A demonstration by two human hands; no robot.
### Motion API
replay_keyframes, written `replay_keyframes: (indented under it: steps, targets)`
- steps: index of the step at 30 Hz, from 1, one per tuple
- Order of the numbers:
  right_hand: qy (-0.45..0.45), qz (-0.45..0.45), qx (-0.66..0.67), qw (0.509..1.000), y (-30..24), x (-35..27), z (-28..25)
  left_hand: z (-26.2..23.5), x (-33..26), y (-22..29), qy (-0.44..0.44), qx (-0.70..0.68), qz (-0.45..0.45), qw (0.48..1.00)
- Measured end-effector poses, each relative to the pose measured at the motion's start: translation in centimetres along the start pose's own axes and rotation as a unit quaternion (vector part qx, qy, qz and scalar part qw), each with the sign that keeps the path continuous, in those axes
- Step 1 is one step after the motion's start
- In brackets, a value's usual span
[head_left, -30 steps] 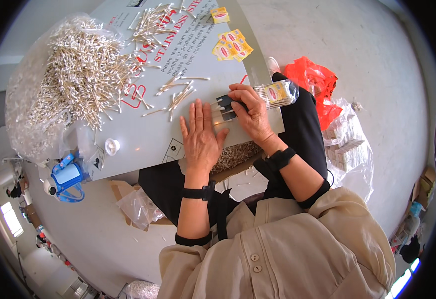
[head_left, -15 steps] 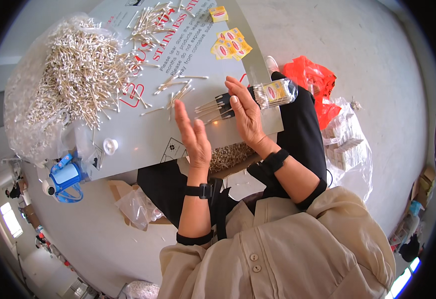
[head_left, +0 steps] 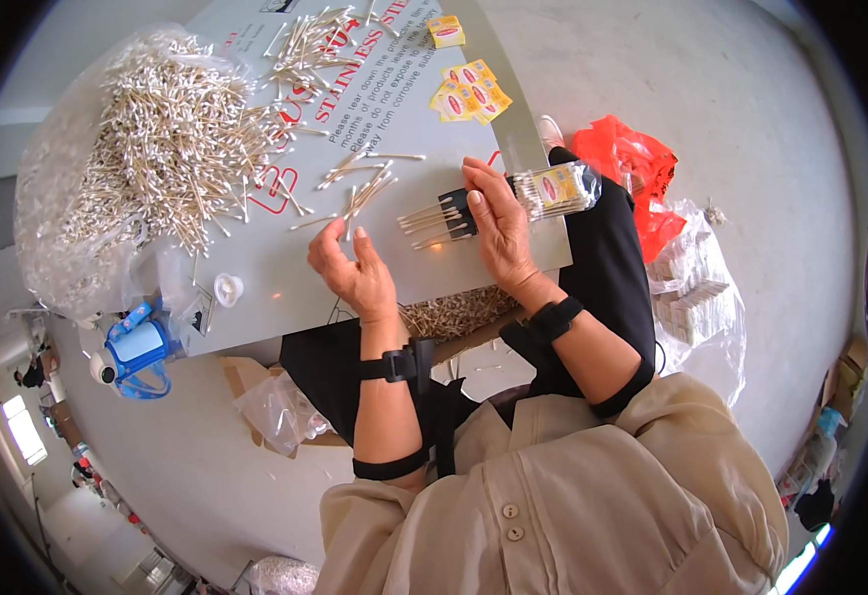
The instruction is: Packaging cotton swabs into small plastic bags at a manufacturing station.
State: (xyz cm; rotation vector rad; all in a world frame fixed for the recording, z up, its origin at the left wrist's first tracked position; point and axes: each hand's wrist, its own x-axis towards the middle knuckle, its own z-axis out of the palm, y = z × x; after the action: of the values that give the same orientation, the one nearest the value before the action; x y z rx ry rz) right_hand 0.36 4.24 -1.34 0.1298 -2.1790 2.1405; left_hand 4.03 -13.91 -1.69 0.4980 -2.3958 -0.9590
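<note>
Lying in a big heap at the far left corner of the table, the cotton swabs stay within easy reach. The left hand hovers released and empty near the near edge. The right hand presses a black clip grasping a swab bundle, beside a packed bag at the right edge.

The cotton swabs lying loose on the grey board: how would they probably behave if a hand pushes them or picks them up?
The loose cotton swabs look thin and round, so a push would probably roll or scatter them. They seem very light; the big pile suggests they slide easily. The left hand hovers near them.
</note>
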Motion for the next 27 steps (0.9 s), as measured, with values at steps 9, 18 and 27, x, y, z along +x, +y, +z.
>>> replay_keyframes:
  steps: [9, 18, 27]
  targets:
    - [-0.021, -0.038, -0.061, 0.997, 0.4, 0.3, -0.1, 0.1, 2.4, -2.2, 0.008, 0.181, 0.025, 0.983]
    - [-0.028, -0.047, -0.096, 0.994, 0.4, 0.4, -0.3, 0.4, 4.4, -1.4, 0.035, 0.126, 0.097, 0.987]
    - [-0.017, -0.028, -0.056, 0.998, 0.0, 0.4, -0.2, 2.5, 3.0, 2.1, -0.11, 0.09, 0.2, 0.969]
